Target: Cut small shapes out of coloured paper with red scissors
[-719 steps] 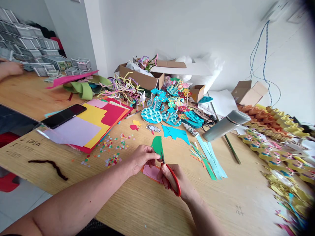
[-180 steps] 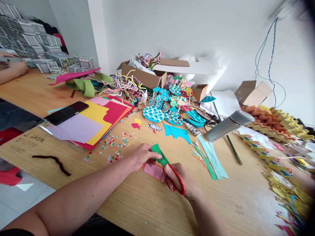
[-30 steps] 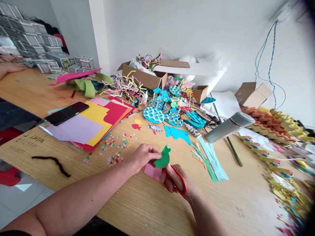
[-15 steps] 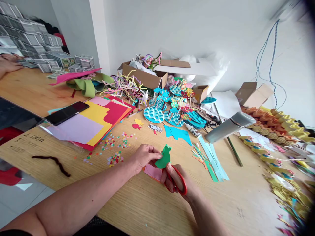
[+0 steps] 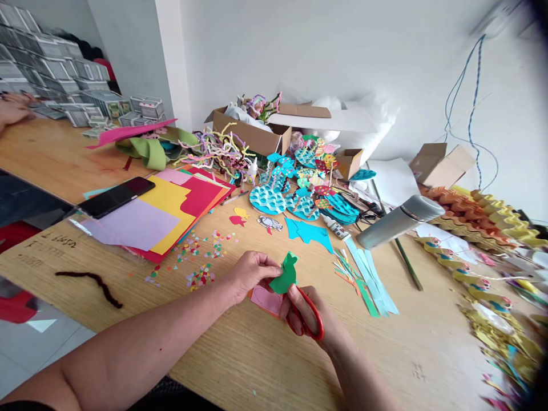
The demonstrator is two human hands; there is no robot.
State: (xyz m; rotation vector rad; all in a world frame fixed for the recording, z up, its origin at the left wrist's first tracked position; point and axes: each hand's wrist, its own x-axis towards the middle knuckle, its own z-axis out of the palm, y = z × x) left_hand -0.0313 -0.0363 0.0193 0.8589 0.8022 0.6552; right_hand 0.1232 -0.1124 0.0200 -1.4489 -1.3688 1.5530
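Observation:
Between the thumb and fingers of my left hand (image 5: 254,273) is a green paper cutout (image 5: 284,278), shaped like a fish with a notched tail pointing up. My right hand (image 5: 314,314) grips red-handled scissors (image 5: 317,325); the blades are mostly hidden behind the paper and fingers. My right thumb sits at the lower edge of the green paper. Beneath my hands on the table lies a pink paper piece (image 5: 266,298) with a drawn outline, over some orange paper. Small red (image 5: 237,220) and yellow fish-shaped cutouts lie beyond.
Left are stacked coloured sheets (image 5: 132,225) with a black phone (image 5: 117,197), paper dots (image 5: 201,277) and a dark pipe cleaner (image 5: 92,278). Blue paper crafts (image 5: 268,198) stand ahead. To the right are paper strips (image 5: 374,279) and a grey flask (image 5: 400,221). Another person's hand (image 5: 15,108) rests far left.
My hands, the green paper and the scissors hold almost the same position, with the scissor handles shifted very slightly. The other person's hand at far left has moved a little.

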